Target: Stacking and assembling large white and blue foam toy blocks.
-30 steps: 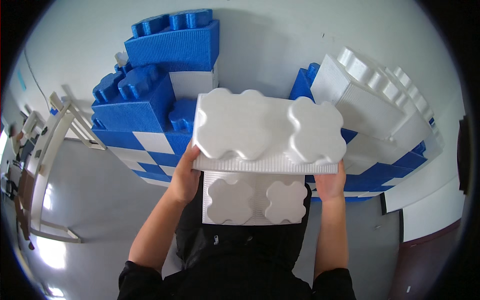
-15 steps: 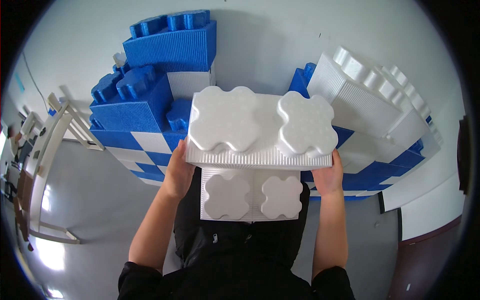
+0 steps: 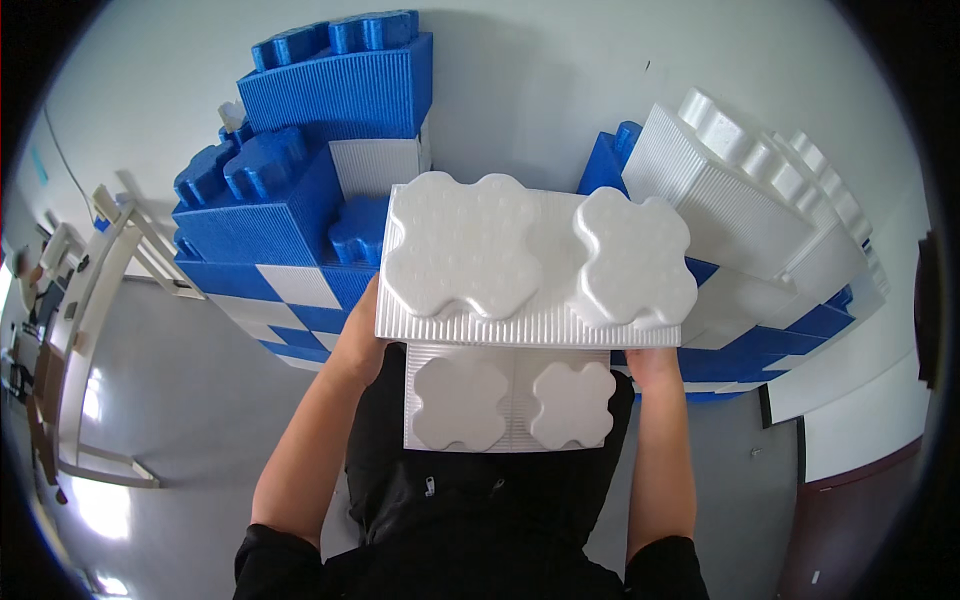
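A large white building block (image 3: 555, 235) with two clover-shaped studs is held level in front of my body. My left hand (image 3: 360, 338) grips its left end, the fingertips hidden behind the edge. Under the right end, my right hand (image 3: 655, 366) supports it from below; its fingers are mostly out of sight. A second white block (image 3: 518, 440), also with two studs, shows lower down between the upper block and my lap. I cannot tell whether the two touch. Behind the held block, a blue block (image 3: 358, 228) is partly covered.
A stepped wall of blue and white blocks (image 3: 240, 232) rises at the left. White blocks (image 3: 725, 205) are stacked at the right. A pale wall (image 3: 510, 100) stands behind. At far left are a white wooden frame (image 3: 92, 330) and a person (image 3: 20, 262). A dark red door (image 3: 850, 530) is at lower right.
The upper white block has shifted slightly right and toward me, looking larger. My right hand has slid from its side to underneath. The lower block sits slightly lower and to the right.
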Demonstrator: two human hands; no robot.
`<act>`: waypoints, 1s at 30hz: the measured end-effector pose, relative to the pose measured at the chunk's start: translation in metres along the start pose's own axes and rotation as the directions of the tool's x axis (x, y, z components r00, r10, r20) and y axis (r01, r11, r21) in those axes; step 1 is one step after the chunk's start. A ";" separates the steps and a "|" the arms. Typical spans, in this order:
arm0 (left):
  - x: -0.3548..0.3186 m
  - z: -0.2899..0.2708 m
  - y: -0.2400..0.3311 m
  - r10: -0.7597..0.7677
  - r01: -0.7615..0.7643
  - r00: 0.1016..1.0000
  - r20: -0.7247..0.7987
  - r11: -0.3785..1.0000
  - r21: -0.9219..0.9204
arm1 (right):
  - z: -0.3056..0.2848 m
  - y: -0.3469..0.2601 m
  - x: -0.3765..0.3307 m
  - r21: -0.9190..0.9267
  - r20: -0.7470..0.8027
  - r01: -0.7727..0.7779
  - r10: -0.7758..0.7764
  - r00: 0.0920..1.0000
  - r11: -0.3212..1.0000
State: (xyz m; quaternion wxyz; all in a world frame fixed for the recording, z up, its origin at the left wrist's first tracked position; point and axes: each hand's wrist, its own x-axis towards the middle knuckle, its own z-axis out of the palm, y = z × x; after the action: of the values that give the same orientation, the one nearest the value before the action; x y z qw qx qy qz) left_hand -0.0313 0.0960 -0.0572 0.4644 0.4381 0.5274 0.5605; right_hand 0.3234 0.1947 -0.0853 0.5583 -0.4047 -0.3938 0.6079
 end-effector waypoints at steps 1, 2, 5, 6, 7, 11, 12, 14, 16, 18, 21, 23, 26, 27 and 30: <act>0.002 -0.004 -0.003 0.033 -0.034 0.999 0.011 0.993 0.113 | -0.003 0.004 0.003 -0.005 -0.002 -0.007 0.007 1.000 1.000; 0.004 -0.006 -0.004 0.026 -0.027 1.000 0.009 0.994 0.109 | -0.006 0.008 0.007 0.002 0.031 -0.003 0.002 1.000 1.000; 0.004 0.002 -0.001 0.054 -0.054 0.998 0.045 0.998 -0.012 | -0.011 0.009 0.009 0.020 0.048 -0.032 0.031 0.998 0.999; 0.006 0.002 -0.006 0.054 -0.051 0.998 0.035 0.995 -0.085 | -0.010 0.007 0.008 0.030 0.032 -0.062 0.061 0.998 0.998; 0.008 0.002 -0.009 0.052 -0.047 0.998 0.026 0.986 -0.158 | -0.008 0.005 0.008 0.029 0.032 -0.061 0.060 0.998 0.998; 0.003 0.007 -0.016 0.053 -0.056 0.998 -0.019 0.979 -0.198 | -0.004 -0.002 0.001 0.027 0.083 -0.010 0.008 0.997 1.000; 0.002 0.007 -0.019 0.066 -0.072 0.997 -0.041 0.978 -0.194 | -0.004 -0.006 0.000 0.018 0.117 -0.005 0.003 0.993 1.000; 0.002 0.003 -0.021 0.071 -0.080 0.996 -0.053 0.981 -0.174 | -0.003 -0.011 0.001 0.037 0.135 0.012 -0.017 0.991 0.999; -0.003 0.001 -0.018 0.093 -0.096 0.995 -0.023 0.976 -0.195 | -0.010 -0.012 -0.003 0.049 0.142 0.015 -0.022 0.990 0.999; -0.005 0.003 -0.015 0.133 -0.128 0.991 0.019 0.978 -0.166 | -0.020 -0.009 -0.002 -0.034 0.196 0.030 -0.023 0.980 0.999; -0.002 0.006 -0.017 0.062 -0.063 0.998 -0.014 0.989 -0.137 | -0.015 -0.003 -0.003 -0.022 0.160 0.074 -0.070 0.985 0.997; 0.003 0.000 -0.025 0.135 -0.133 0.991 0.007 0.981 -0.142 | -0.015 -0.005 0.002 0.042 0.140 -0.001 -0.005 0.990 0.999; 0.002 -0.008 -0.019 0.166 -0.167 0.986 -0.021 0.972 -0.162 | -0.019 -0.001 0.009 0.196 0.154 -0.113 0.083 0.985 0.974; -0.001 -0.009 -0.011 0.119 -0.131 0.990 -0.074 0.975 -0.178 | -0.020 0.001 0.010 0.280 0.188 -0.159 0.108 0.976 0.947; -0.013 -0.001 0.009 0.160 -0.174 0.983 -0.095 0.970 -0.169 | -0.011 -0.006 0.003 -0.013 0.100 0.141 -0.139 0.985 0.990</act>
State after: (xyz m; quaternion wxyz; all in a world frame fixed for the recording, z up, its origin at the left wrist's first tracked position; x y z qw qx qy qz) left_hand -0.0302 0.0834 -0.0482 0.4312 0.4150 0.4551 0.6593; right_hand 0.3358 0.1983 -0.0835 0.5756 -0.3510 -0.4544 0.5823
